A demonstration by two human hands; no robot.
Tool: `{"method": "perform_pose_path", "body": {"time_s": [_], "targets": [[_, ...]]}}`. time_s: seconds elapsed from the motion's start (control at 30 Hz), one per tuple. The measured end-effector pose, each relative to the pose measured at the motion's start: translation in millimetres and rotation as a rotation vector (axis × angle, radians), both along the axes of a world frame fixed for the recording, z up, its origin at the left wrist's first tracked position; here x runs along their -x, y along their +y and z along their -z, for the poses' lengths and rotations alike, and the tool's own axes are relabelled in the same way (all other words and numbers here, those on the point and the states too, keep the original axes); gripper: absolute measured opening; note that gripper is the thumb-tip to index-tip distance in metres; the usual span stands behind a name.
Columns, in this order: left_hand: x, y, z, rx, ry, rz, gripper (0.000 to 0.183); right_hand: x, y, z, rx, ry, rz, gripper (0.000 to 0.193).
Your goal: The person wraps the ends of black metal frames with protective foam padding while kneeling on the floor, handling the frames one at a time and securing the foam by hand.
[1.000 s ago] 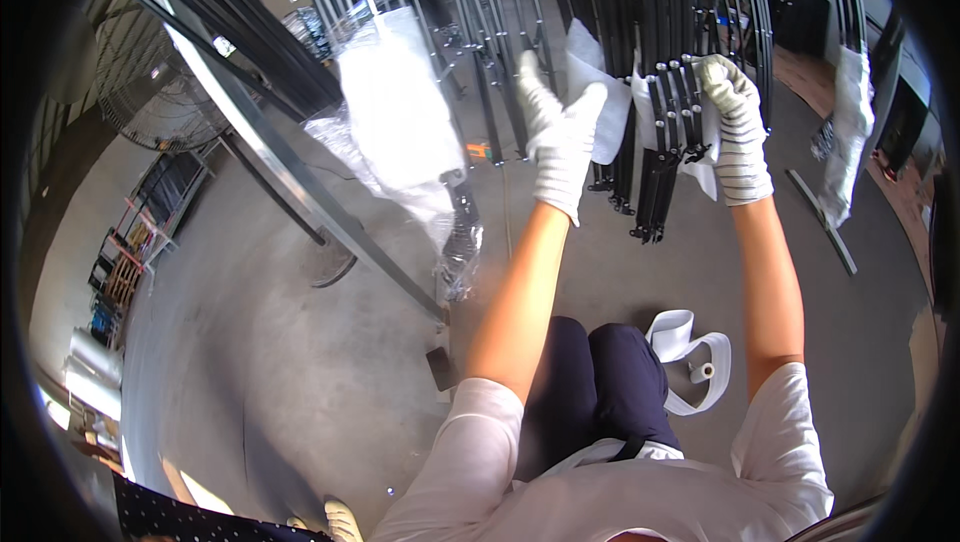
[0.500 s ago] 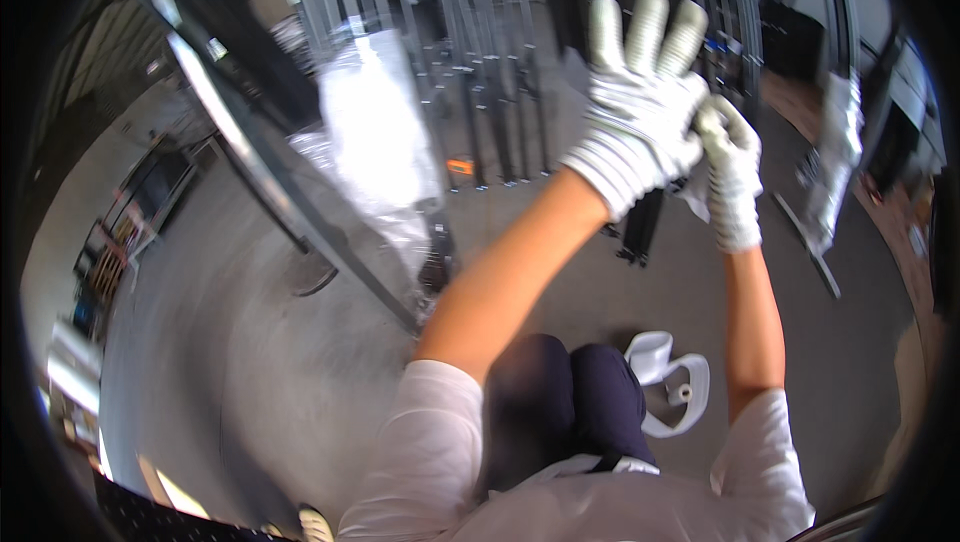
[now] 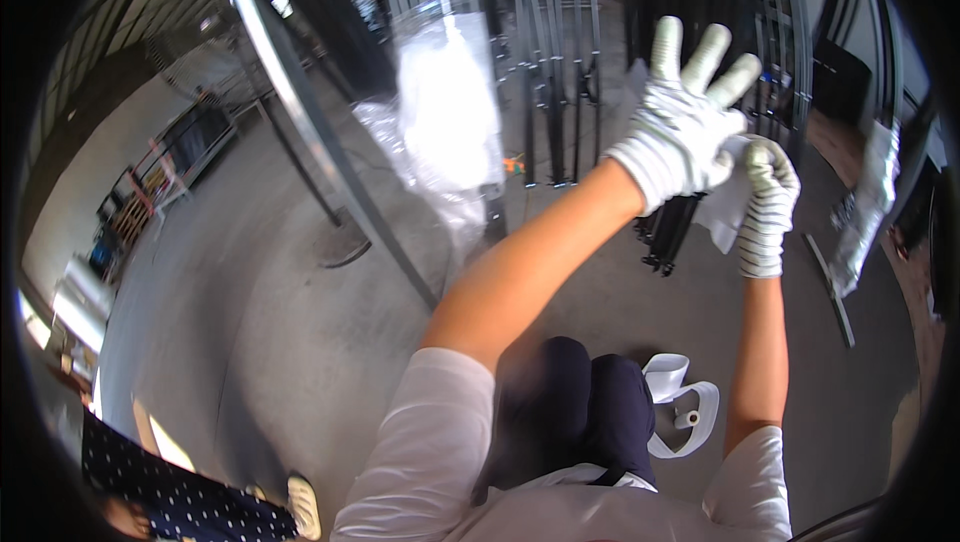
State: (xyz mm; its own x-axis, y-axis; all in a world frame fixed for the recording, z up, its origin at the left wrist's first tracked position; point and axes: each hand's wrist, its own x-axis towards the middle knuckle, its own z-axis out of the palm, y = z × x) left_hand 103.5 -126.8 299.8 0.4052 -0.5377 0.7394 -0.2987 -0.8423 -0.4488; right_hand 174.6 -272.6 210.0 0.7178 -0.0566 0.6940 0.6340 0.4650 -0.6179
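Observation:
Both my hands wear white, grey-striped work gloves. My left hand (image 3: 690, 127) is raised at upper right with three fingers spread upward. Its thumb and forefinger pinch toward a thin white sheet (image 3: 722, 212). Just to the right, my right hand (image 3: 770, 197) has its fingers curled around the edge of the same sheet, which hangs between the hands. Whether the sheet is film or foam I cannot tell. Behind and below them stands a bundle of black bars (image 3: 668, 232), its upper part partly hidden by my left hand.
A clear plastic-wrapped bundle (image 3: 450, 102) stands left of my hands, beside a slanting metal post (image 3: 310, 112). Upright metal bars (image 3: 560, 62) stand behind. A white strap-like roll (image 3: 700, 422) lies on the floor by my knees. Another person's dotted trousers (image 3: 190, 487) show at lower left.
The view has shifted, so the surroundings appear farther right and lower. My hands have drawn slightly apart, and more of the white sheet shows between them. The other person's leg has come into view.

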Motion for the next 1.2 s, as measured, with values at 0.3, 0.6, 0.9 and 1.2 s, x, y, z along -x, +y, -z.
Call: {"method": "perform_pose_path", "body": {"time_s": [0.3, 0.6, 0.9, 1.2], "targets": [[-7, 10, -4, -0.061, 0.061, -0.053, 0.033, 15, -8, -4, -0.005, 0.102, 0.089, 0.016], [-7, 10, -2, -0.099, 0.024, -0.084, 0.031, 1, -15, -18, 0.105, 0.169, -0.055, 0.023], [-25, 66, 31, 1.249, -0.042, 0.604, 0.069, -2, -3, -35, -0.096, 0.201, -0.591, 0.023], [-50, 74, 69, 1.368, 0.909, 0.932, 0.077, -19, -6, -29, -0.144, 0.198, -0.381, 0.02]]}}
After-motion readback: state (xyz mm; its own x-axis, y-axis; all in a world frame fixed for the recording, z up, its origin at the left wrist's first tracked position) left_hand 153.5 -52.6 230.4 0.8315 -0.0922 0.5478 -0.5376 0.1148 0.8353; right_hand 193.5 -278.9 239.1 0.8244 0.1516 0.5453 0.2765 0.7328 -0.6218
